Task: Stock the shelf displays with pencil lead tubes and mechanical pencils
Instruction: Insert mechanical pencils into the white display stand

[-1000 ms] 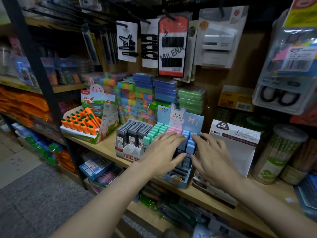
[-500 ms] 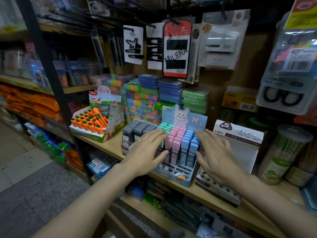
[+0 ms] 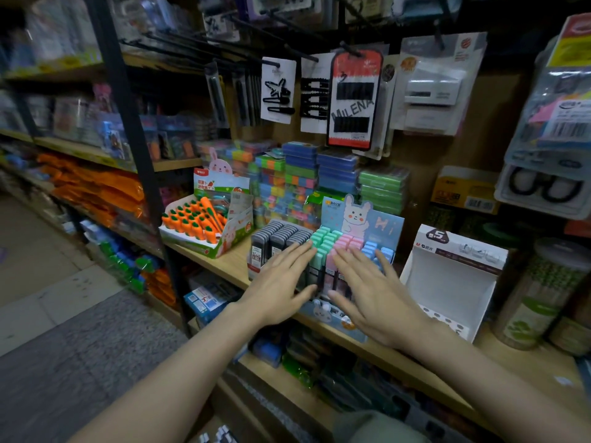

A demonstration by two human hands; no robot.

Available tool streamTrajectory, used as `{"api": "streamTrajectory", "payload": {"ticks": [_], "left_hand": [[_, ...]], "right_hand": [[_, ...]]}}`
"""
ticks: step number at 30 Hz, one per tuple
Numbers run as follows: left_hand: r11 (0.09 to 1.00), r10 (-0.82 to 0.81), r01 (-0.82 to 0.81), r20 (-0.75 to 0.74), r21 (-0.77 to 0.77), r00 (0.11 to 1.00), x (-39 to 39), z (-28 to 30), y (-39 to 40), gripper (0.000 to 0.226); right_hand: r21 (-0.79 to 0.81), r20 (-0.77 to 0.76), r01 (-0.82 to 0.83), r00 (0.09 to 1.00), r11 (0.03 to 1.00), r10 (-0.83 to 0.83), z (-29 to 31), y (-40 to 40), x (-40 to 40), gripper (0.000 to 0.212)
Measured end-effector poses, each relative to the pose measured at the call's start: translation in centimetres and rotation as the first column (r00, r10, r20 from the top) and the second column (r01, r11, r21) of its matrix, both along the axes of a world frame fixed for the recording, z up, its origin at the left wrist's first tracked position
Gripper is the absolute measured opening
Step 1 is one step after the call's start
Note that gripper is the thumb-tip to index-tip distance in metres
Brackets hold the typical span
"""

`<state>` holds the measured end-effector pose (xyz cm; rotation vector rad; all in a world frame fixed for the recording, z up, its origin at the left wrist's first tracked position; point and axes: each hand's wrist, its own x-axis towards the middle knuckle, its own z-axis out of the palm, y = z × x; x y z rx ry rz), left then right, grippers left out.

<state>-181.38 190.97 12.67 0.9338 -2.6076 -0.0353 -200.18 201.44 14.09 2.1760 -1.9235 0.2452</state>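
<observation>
Blue bunny-printed display box point(image 3: 377, 219) of pastel-capped mechanical pencils point(image 3: 339, 247), wooden shelf point(image 3: 224, 266) front edge: left hand point(image 3: 281, 289) and right hand point(image 3: 377, 298), fingers spread flat, now drawn closer together over the rows, holding nothing; straightening seems nearly done.

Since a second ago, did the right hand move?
Yes. The right hand slid left across the bunny display box, from the blue pencils toward the pink pencils.

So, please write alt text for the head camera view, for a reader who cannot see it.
Two open hands, left hand and right hand, reach flat over a bunny display box of green, pink and blue mechanical pencils on a wooden shelf. Dark lead tubes stand just left; an empty white box sits right.
</observation>
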Motion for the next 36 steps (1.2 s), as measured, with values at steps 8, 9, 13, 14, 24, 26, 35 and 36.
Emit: {"api": "streamTrajectory", "payload": {"ticks": [8, 9, 13, 14, 24, 26, 35, 36], "left_hand": [[0.998, 0.049, -0.062, -0.474, -0.011, 0.879, 2.1, -2.6, 2.1, 0.04], [0.995, 0.082, -0.097, -0.551, 0.003, 0.831, 3.3, -4.0, 2.8, 0.032], [0.941, 0.337, -0.254, -0.597, 0.222, 0.728, 9.6, -12.1, 5.6, 0.017], [0.905, 0.424, -0.299, -0.573, 0.304, 0.702, 11.3, -14.4, 6.5, 0.016], [0.02, 0.971, -0.57, 0.12, 0.821, 0.208, 21.2, -34.5, 13.6, 0.036], [-0.093, 0.93, -0.616, 0.289, 0.782, 0.226, 21.9, -36.7, 13.9, 0.058], [-0.342, 0.865, -0.687, 0.501, 0.641, 0.036, 22.5, -41.7, 10.3, 0.085], [-0.36, 0.86, -0.684, 0.51, 0.634, 0.021, 22.5, -42.2, 10.2, 0.087]], "right_hand": [[-0.184, 0.083, -0.147, 0.983, 0.972, 0.165, -1.3, 0.2, 3.9, 0.046], [-0.187, 0.101, -0.2, 0.97, 0.962, 0.221, -1.8, 0.3, 4.9, 0.038], [0.1, 0.183, -0.349, 0.927, 0.932, 0.328, -5.4, 0.0, 10.2, 0.023], [0.177, 0.194, -0.371, 0.921, 0.912, 0.337, -6.8, -0.3, 11.9, 0.023], [0.631, 0.411, -0.363, 0.906, 0.685, 0.101, -28.8, -1.5, 23.7, 0.043], [0.672, 0.384, -0.306, 0.923, 0.674, 0.036, -32.9, -1.6, 24.3, 0.061], [0.752, 0.128, -0.013, 0.984, 0.659, -0.126, -43.6, -3.0, 26.6, 0.089], [0.733, 0.125, 0.007, 0.982, 0.68, -0.145, -44.2, -3.1, 27.0, 0.09]]}}
